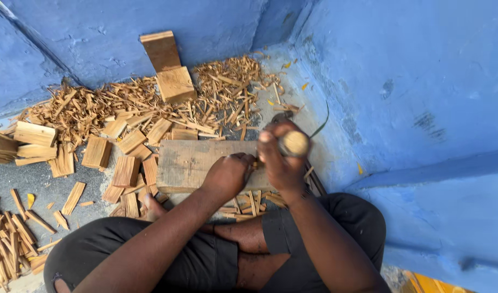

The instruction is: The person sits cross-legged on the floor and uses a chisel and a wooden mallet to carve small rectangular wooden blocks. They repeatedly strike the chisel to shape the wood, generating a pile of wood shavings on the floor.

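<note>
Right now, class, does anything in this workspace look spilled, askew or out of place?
Yes. Wood shavings lie strewn along the blue wall, and cut slats lie scattered at all angles beside the plank. The right hand grips a wooden handle; the left hand rests on the plank.

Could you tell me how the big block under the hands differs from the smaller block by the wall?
The big block lies flat and long, grey and weathered; the small block is squarish and pale tan. The left hand rests on the big block beside the right hand; nothing touches the small block, which sits against a leaning plank. Both are wood, amid shavings.
</note>
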